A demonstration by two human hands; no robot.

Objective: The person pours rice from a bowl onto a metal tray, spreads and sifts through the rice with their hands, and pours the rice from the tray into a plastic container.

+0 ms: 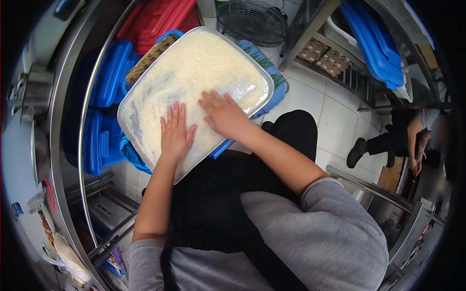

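Observation:
A large metal tray (268, 101) with rounded corners sits in front of me, its bottom covered by a pale, grainy layer (213, 53). Bare metal shows through near the right corner and along the left side. My left hand (177, 133) lies palm down on the grains near the tray's lower left, fingers spread. To its right, my right hand (222, 114) rests on the grains with its fingers apart. Neither hand grips anything. What lies under the palms is hidden.
Blue bins (104, 140) and a red lid (155, 24) stand at the left. Behind the tray is a black fan (252, 22). A rack at the right holds egg cartons (332, 63) and a blue lid (374, 43). Another person (417, 136) is at the far right.

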